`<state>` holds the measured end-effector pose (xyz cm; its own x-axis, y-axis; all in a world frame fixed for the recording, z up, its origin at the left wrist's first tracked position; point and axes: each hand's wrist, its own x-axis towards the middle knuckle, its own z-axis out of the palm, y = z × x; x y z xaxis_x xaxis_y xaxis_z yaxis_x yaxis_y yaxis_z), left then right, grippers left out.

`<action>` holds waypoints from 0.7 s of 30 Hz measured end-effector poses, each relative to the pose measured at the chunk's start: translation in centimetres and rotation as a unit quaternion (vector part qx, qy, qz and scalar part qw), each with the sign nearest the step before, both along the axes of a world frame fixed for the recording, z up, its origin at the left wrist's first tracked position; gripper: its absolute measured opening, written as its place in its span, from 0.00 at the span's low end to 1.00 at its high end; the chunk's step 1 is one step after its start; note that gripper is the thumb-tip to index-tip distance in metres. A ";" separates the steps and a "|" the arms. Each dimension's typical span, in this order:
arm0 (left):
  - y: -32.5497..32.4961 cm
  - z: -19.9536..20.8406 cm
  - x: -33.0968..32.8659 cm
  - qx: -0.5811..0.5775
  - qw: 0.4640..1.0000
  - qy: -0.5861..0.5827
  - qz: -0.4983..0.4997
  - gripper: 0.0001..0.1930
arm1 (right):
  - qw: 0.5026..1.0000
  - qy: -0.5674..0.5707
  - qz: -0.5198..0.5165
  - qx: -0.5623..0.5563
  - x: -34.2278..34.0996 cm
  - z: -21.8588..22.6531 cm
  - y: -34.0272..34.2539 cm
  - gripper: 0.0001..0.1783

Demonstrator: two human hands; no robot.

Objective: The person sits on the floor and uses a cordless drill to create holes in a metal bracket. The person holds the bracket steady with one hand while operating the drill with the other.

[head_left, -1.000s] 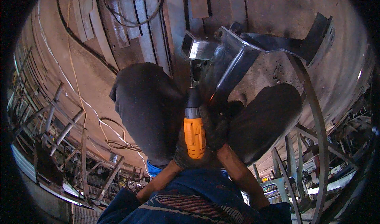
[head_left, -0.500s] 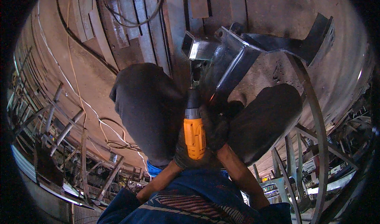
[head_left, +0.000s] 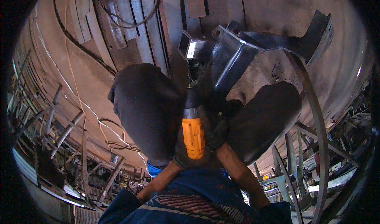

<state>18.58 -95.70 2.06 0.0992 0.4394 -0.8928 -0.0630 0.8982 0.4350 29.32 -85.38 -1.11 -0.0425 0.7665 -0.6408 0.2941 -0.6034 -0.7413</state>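
A yellow-orange cordless drill [head_left: 193, 139] with a black chuck points away from me between my knees. A thin bit runs from its chuck to a dark metal bracket [head_left: 233, 65], at the upright piece below the square tube end [head_left: 191, 45]. My left hand [head_left: 181, 156], in a dark glove, is closed at the drill's rear lower left. My right hand [head_left: 215, 136], gloved too, is closed against the drill's right side. The drill's body and the dark trousers hide most of the fingers and the handle.
Flat steel bars [head_left: 148, 30] lie on the brown floor ahead. A dark cable [head_left: 65, 28] and a white cord [head_left: 89, 107] run along the left. A curved metal bar [head_left: 316, 105] passes on the right. Metal frames [head_left: 63, 133] crowd both lower sides.
The bracket and floor bars sit slightly further left and up in the view. The drill has shifted a little left, with both hands still at it.
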 end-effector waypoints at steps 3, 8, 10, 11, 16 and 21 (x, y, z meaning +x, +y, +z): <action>0.4 0.3 -0.1 -0.012 0.999 -0.015 0.044 0.29 | 1.000 0.012 0.015 -0.023 0.0 0.5 0.8 0.14; 0.3 0.0 -0.2 0.014 0.997 -0.054 0.057 0.24 | 0.981 0.094 -0.144 -0.087 -1.0 0.4 0.5 0.13; 0.1 -0.2 -0.4 0.030 0.999 -0.041 0.007 0.24 | 0.981 0.087 -0.156 -0.078 -1.1 0.5 0.7 0.13; -0.4 -0.2 -0.3 0.006 0.999 -0.034 -0.003 0.27 | 0.998 0.026 -0.045 -0.042 -0.3 0.6 0.7 0.13; -0.2 0.1 0.1 -0.065 0.995 -0.041 0.063 0.31 | 0.952 0.144 -0.205 -0.175 -0.6 -0.1 0.0 0.11; 0.3 0.2 -0.1 -0.003 0.999 -0.037 0.030 0.30 | 0.995 0.074 -0.035 -0.061 -0.1 0.7 0.3 0.12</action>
<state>18.50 -95.36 2.28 0.1395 0.4407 -0.8867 -0.1490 0.8946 0.4212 29.19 -85.08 -0.44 -0.0919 0.6871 -0.7207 0.1415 -0.7074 -0.6925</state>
